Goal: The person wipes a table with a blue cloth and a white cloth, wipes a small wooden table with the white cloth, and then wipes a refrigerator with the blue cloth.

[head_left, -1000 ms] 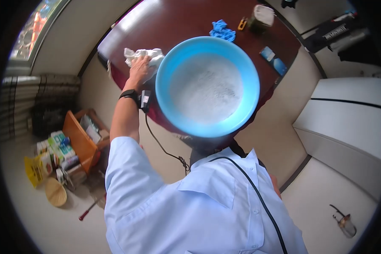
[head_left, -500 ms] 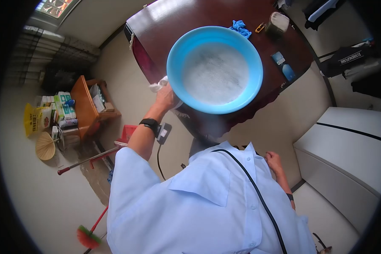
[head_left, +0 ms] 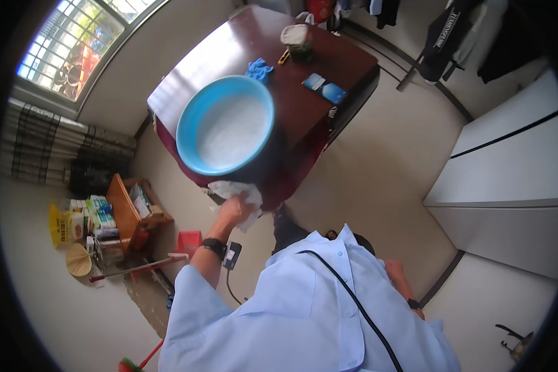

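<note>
My left hand [head_left: 234, 211] is closed on a crumpled white cloth [head_left: 249, 197] beside the front edge of the dark red-brown table [head_left: 301, 115]. Just above that hand, a light blue basin [head_left: 183, 146] rests on the tabletop, with white suds [head_left: 232, 130] inside. Down at my right side, by the shirt, is my right hand [head_left: 394, 270], its fingers curled in and nothing visible in them. Behind the basin lies a bunched blue cloth or glove [head_left: 259, 69].
On the table are a jar-like container [head_left: 299, 44], a small yellow object [head_left: 283, 57] and a blue-and-white packet [head_left: 325, 88]. A wooden cabinet [head_left: 123, 211] and red dustpan [head_left: 190, 241] stand left. White cabinets [head_left: 502, 173] and hanging clothes [head_left: 443, 40] are right.
The view has tilted up and turned, so the table and basin sit further left and more window shows. My left hand, still gripping the white cloth, is now below the basin rather than at its left side.
</note>
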Demonstrator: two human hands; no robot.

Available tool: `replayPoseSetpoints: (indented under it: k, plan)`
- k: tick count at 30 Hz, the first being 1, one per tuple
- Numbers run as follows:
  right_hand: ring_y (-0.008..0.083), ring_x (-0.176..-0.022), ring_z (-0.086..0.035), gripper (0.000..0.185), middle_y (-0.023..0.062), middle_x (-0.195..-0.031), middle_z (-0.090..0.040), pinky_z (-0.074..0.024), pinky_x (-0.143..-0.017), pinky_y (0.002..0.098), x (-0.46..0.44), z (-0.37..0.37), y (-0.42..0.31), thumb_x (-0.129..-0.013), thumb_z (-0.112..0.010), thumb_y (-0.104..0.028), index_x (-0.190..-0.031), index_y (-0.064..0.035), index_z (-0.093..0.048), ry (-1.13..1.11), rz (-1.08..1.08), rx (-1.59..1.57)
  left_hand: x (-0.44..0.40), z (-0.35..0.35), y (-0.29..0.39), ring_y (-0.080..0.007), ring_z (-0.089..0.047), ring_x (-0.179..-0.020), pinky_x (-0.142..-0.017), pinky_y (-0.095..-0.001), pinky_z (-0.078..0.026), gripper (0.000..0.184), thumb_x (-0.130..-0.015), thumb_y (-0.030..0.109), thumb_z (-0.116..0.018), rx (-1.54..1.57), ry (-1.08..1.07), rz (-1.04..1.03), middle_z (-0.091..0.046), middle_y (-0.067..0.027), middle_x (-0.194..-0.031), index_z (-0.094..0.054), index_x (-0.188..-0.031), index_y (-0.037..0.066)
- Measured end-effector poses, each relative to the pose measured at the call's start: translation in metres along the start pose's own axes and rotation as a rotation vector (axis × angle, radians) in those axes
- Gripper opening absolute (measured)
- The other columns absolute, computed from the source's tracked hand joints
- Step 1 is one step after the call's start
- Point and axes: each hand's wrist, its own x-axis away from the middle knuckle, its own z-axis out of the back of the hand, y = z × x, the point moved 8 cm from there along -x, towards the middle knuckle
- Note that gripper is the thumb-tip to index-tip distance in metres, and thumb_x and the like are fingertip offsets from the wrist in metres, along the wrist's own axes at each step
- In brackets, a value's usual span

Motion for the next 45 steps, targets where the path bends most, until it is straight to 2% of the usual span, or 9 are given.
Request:
replayPoseSetpoints:
  k: [8, 13, 18, 26, 30, 31, 35, 39, 45]
  plan:
    - [0.0237, -0.068, -0.072, 0.023, 0.0111, -0.088, -0.069, -0.0590, -0.053, 0.0354, 0.006, 0.039, 0.031, -0.097, -0.055, -0.022, -0.105, -0.0014, -0.064, -0.013, -0.091, -0.392, -0.001, -0.092, 0.213, -0.0224, -0.067, -0.092, -0.083, -0.0344, -0.052, 0.052, -0.081, 0.033, -0.069, 0.485, -0.413, -0.235, -0.070, -0.0127, -0.103, -0.063, -0.120, -0.001]
    - [0.0288, -0.104, -0.067, 0.062, 0.0175, -0.131, -0.059, -0.0596, -0.079, 0.0430, 0.015, 0.085, -0.155, -0.097, -0.059, -0.047, -0.138, -0.0012, -0.050, -0.093, 0.241, -0.538, -0.005, -0.063, 0.375, -0.0168, -0.066, -0.089, -0.079, -0.0316, -0.053, 0.051, -0.088, 0.031, -0.069, 0.796, -0.594, -0.394, -0.069, -0.0080, -0.104, -0.060, -0.127, 0.000]
    - [0.0226, -0.119, -0.057, 0.070, 0.0100, -0.133, -0.057, -0.0503, -0.096, 0.0381, -0.027, 0.085, -0.285, -0.095, -0.062, -0.055, -0.140, -0.0039, -0.048, -0.447, 0.548, -1.050, -0.021, -0.125, 0.458, -0.0167, -0.066, -0.097, -0.086, -0.0316, -0.053, 0.058, -0.090, 0.034, -0.067, 0.923, -0.790, -0.582, -0.069, -0.0090, -0.110, -0.055, -0.135, 0.000]
    - [0.0218, -0.120, -0.056, 0.074, 0.0101, -0.134, -0.054, -0.0464, -0.103, 0.0376, -0.044, 0.091, -0.415, -0.092, -0.068, -0.045, -0.144, -0.0020, -0.040, -0.605, 0.348, -0.779, -0.103, -0.089, 0.457, -0.0173, -0.064, -0.098, -0.088, -0.0325, -0.051, 0.042, -0.089, 0.020, -0.060, 0.909, -0.871, -0.597, -0.070, -0.0079, -0.107, -0.063, -0.128, 0.004]
    - [0.0220, -0.101, -0.066, 0.049, 0.0088, -0.114, -0.067, -0.0529, -0.081, 0.0347, -0.094, 0.093, -0.463, -0.094, -0.067, -0.037, -0.128, -0.0020, -0.060, -0.410, 0.436, -0.390, -0.149, -0.044, 0.448, -0.0210, -0.066, -0.092, -0.084, -0.0373, -0.051, 0.033, -0.088, 0.016, -0.057, 0.798, -0.596, -0.572, -0.072, -0.0127, -0.101, -0.066, -0.116, 0.001]
    - [0.0238, -0.080, -0.069, 0.040, 0.0121, -0.087, -0.072, -0.0520, -0.067, 0.0366, -0.101, 0.103, -0.482, -0.096, -0.062, -0.036, -0.102, 0.0023, -0.071, -0.204, 0.605, -0.176, -0.155, -0.031, 0.447, -0.0222, -0.066, -0.090, -0.083, -0.0387, -0.052, 0.032, -0.088, 0.016, -0.056, 0.762, -0.540, -0.554, -0.073, -0.0144, -0.099, -0.067, -0.113, 0.000]
    - [0.0347, -0.067, -0.071, 0.053, 0.0245, -0.067, -0.066, -0.0502, -0.060, 0.0453, -0.089, 0.122, -0.552, -0.098, -0.057, -0.042, -0.079, 0.0068, -0.068, -0.143, 0.797, 0.222, -0.177, -0.003, 0.450, -0.0370, -0.069, -0.089, -0.080, -0.0460, -0.052, 0.028, -0.090, 0.017, -0.056, 0.758, -0.361, -0.544, -0.070, -0.0259, -0.092, -0.065, -0.106, -0.003]
    - [0.0470, -0.076, -0.068, 0.049, 0.0278, -0.073, -0.066, -0.0508, -0.063, 0.0490, -0.107, 0.124, -0.570, -0.098, -0.057, -0.041, -0.083, 0.0043, -0.069, -0.152, 0.816, 0.423, -0.198, -0.002, 0.448, -0.0467, -0.065, -0.096, -0.083, -0.0507, -0.050, 0.027, -0.090, 0.019, -0.054, 0.641, -0.250, -0.508, -0.068, -0.0303, -0.098, -0.065, -0.102, -0.003]
    - [0.0411, -0.077, -0.071, 0.051, 0.0260, -0.076, -0.068, -0.0528, -0.067, 0.0483, -0.135, 0.109, -0.588, -0.094, -0.062, -0.046, -0.085, 0.0029, -0.071, -0.282, 0.791, 0.638, -0.211, -0.019, 0.425, -0.0449, -0.065, -0.097, -0.083, -0.0508, -0.049, 0.034, -0.092, 0.028, -0.056, 0.685, -0.166, -0.272, -0.068, -0.0289, -0.100, -0.065, -0.102, -0.003]
